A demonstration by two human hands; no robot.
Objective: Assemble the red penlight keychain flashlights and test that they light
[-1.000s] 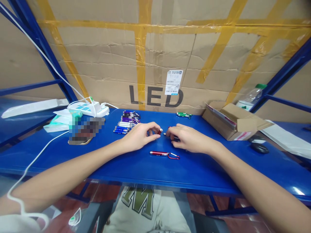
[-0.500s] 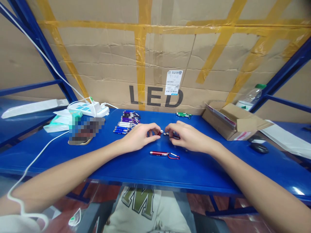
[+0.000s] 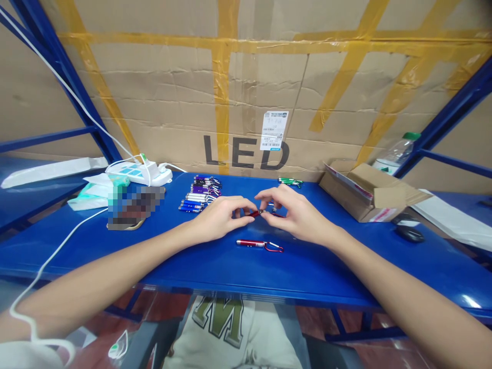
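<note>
Red penlight barrel sits at the fingertips of the left hand, pinched between thumb and fingers just above or on the tabletop; which of the two cannot be told. Its free end points toward the right hand, whose thumb and fingers curl in close to that end. Whether they grip anything there is too small to tell. Another red piece shows partly behind the right hand's fingers.

Nearer the person, a complete red penlight lies flat, its red carabiner clip toward the right. Beyond the left hand, blue penlights, silver penlights and purple penlights lie in a column. Two green penlights rest at the back edge, near an opened cardboard box and a black computer mouse.
</note>
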